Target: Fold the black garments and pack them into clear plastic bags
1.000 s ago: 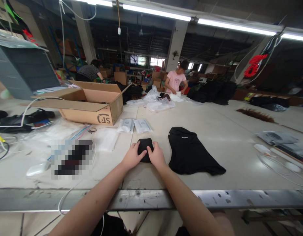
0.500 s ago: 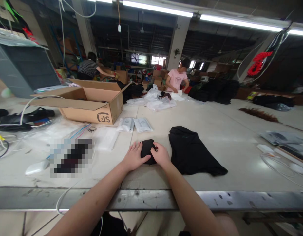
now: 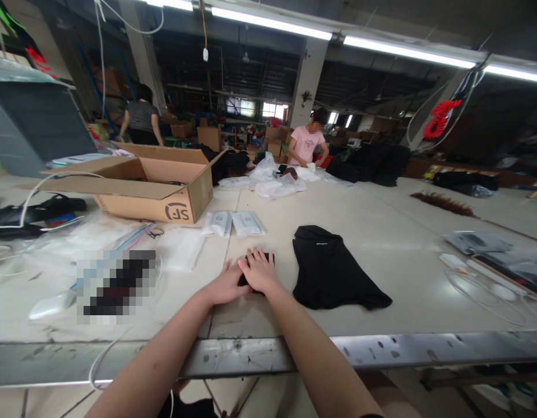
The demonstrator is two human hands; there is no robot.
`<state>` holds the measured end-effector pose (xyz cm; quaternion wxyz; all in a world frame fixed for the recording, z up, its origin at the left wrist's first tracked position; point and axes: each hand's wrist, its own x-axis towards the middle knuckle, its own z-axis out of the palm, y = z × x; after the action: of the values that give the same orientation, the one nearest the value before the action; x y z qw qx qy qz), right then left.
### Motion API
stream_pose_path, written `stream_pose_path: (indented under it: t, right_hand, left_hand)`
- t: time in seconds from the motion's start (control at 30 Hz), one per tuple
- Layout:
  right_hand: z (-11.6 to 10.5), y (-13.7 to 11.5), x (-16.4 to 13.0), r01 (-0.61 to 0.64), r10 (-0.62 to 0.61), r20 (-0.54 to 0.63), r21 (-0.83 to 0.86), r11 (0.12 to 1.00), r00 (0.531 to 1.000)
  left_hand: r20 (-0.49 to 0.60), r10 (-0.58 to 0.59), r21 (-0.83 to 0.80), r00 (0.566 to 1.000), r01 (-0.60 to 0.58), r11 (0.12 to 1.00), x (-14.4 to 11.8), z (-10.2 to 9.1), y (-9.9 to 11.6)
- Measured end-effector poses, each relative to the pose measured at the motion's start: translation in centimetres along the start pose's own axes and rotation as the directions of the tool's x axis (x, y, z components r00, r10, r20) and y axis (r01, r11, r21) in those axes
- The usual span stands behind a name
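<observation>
Right grip has moved atop the black bundle, spread; left grip, at its side, unclear.

Position the bundle on the table directly before you, under your hands: your left hand lies at its left side, your right hand on top. To its right, just beside it, the garment lies on the table. Two packets sit side by side behind the bundle, slightly left. To their left and farther back stands the carton; the plastic sleeves lie before it, left of your hands. At far right, note the cable. Beyond the packets lies a heap of plastic bags, with a co-worker behind it.
</observation>
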<state>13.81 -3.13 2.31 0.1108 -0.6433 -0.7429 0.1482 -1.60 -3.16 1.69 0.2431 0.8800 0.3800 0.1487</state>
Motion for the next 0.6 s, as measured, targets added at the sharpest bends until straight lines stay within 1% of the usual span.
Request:
stream_pose_path:
  t: [0.03,0.07,0.1,0.13,0.17,0.2,0.23,0.27,0.3,0.33,0.37,0.4,0.47,0.5,0.53,0.6]
  right_hand:
    - [0.1,-0.1,0.0,-0.022,0.021,-0.015,-0.019,1.0,1.0]
    - [0.3,-0.2,0.0,-0.036,0.035,-0.023,-0.042,0.998,0.999]
    - [0.4,-0.3,-0.1,-0.043,0.041,-0.023,-0.066,0.997,0.999]
    - [0.5,-0.4,-0.1,-0.042,0.041,-0.015,-0.09,0.995,0.999]
    - [0.5,-0.5,-0.1,-0.039,0.039,-0.002,-0.111,0.993,0.999]
    - [0.5,-0.5,-0.1,-0.035,0.036,0.008,-0.127,0.991,0.999]
    - [0.5,-0.6,-0.1,-0.028,0.03,0.012,-0.137,0.99,0.999]
    - [0.5,-0.6,-0.1,-0.022,0.023,0.011,-0.142,0.99,1.0]
    - [0.5,-0.5,0.0,-0.015,0.016,0.006,-0.145,0.989,1.0]
    - [0.5,-0.5,0.0,-0.009,0.009,0.002,-0.147,0.989,1.0]
    - [0.5,-0.5,0.0,-0.004,0.004,-0.001,-0.149,0.989,1.0]
    - [0.4,-0.5,0.0,0.0,-0.001,-0.001,-0.152,0.988,1.0]
    - [0.4,-0.4,-0.1,0.006,-0.004,0.009,-0.162,0.987,1.0]
    - [0.4,-0.4,-0.1,0.009,-0.007,0.014,-0.167,0.986,1.0]
    - [0.3,-0.5,-0.1,0.013,-0.01,0.017,-0.171,0.985,1.0]
    - [0.3,-0.5,-0.2,0.019,-0.017,0.016,-0.175,0.984,1.0]
  left_hand:
    - [-0.004,0.026,-0.029,1.0,-0.026,0.999,-0.3,-0.6,-0.7]
    - [-0.039,0.02,-0.047,0.999,-0.022,0.999,-0.5,-1.1,-1.5]
    - [-0.085,-0.017,-0.031,0.996,0.014,0.999,-0.8,-1.8,-2.4]
    - [-0.199,-0.093,0.012,0.976,0.098,0.995,-1.1,-2.4,-3.4]
    - [-0.347,-0.173,0.061,0.922,0.207,0.976,-1.4,-3.0,-4.4]
    - [-0.483,-0.232,0.104,0.844,0.319,0.942,-1.7,-3.6,-5.4]
    - [-0.58,-0.274,0.136,0.767,0.423,0.896,-2.0,-4.2,-6.3]
    - [-0.649,-0.32,0.152,0.69,0.529,0.835,-2.3,-4.7,-7.2]
    - [-0.688,-0.375,0.148,0.621,0.626,0.766,-2.5,-5.1,-7.8]
    - [-0.686,-0.428,0.149,0.588,0.689,0.709,-2.7,-5.4,-8.3]
    - [-0.663,-0.477,0.159,0.576,0.732,0.663,-2.8,-5.5,-8.7]
    - [-0.628,-0.517,0.178,0.582,0.753,0.633,-2.9,-5.6,-8.9]
    - [-0.566,-0.56,0.21,0.605,0.762,0.612,-2.9,-5.6,-9.0]
    - [-0.555,-0.574,0.204,0.603,0.767,0.608,-2.9,-5.6,-9.0]
    - [-0.553,-0.59,0.177,0.589,0.775,0.607,-2.9,-5.6,-8.9]
    - [-0.553,-0.63,0.087,0.546,0.789,0.608,-2.8,-5.7,-8.9]
